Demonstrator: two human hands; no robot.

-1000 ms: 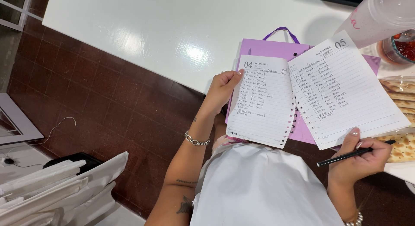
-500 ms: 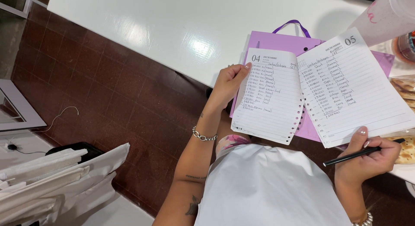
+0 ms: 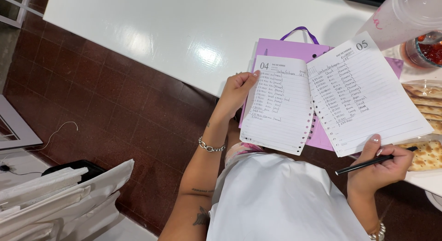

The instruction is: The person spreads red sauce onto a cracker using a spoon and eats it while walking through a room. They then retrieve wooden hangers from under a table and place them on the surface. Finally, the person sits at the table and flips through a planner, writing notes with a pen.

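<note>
A person leans over a white tabletop (image 3: 175,33). Their left hand (image 3: 237,91) grips the left edge of a loose, handwritten diary page (image 3: 281,105). Their right hand (image 3: 380,165) is closed around a black pen (image 3: 368,163), thumb touching a second page (image 3: 368,93). Both pages overlap a purple folder (image 3: 285,49) at the tabletop's edge. Crackers (image 3: 428,153) lie just beside the right hand.

Worktop edge, snacks and floor clutter

White worktop (image 3: 184,33) carries crackers (image 3: 426,107), a red-filled jar (image 3: 426,52) and a pale cup (image 3: 405,17); white bags (image 3: 60,195) lie on the brown tiled floor (image 3: 106,98).
</note>
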